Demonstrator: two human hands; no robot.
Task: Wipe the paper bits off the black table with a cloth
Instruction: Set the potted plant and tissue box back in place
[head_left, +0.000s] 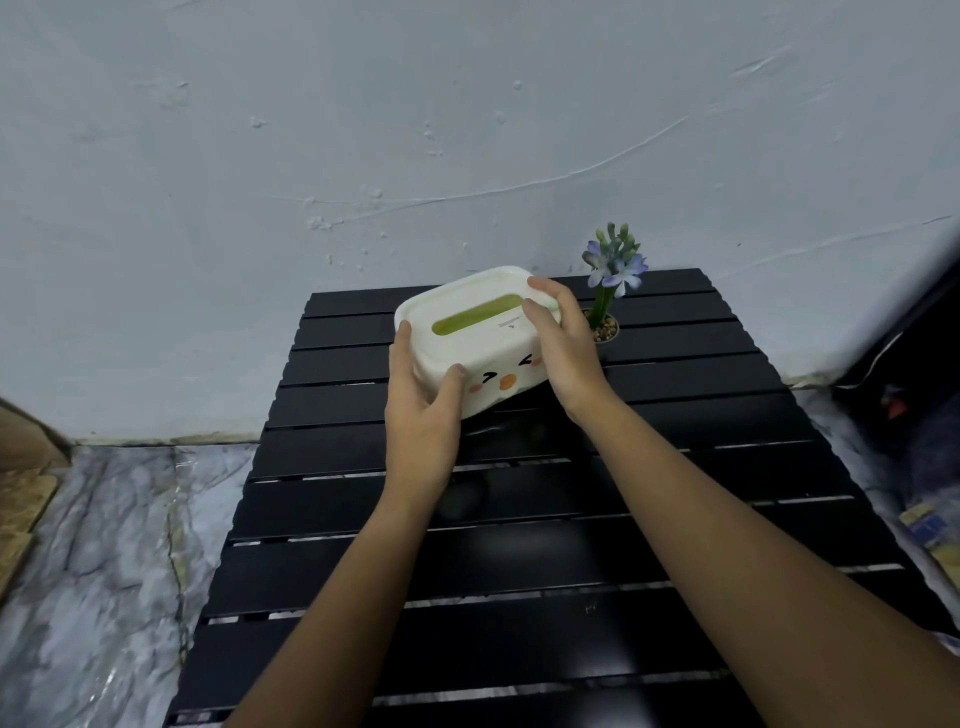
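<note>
Head view: both hands grip a white tissue box (475, 338) over the black table (545, 571).
Left hand (421, 400) clasps its near-left corner, right hand (558, 338) its far-right end.

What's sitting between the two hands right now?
The head view shows a white tissue box with a green slot and a cartoon face between them. The left hand grips its near-left corner, the right hand its right end, above the black table.
</note>
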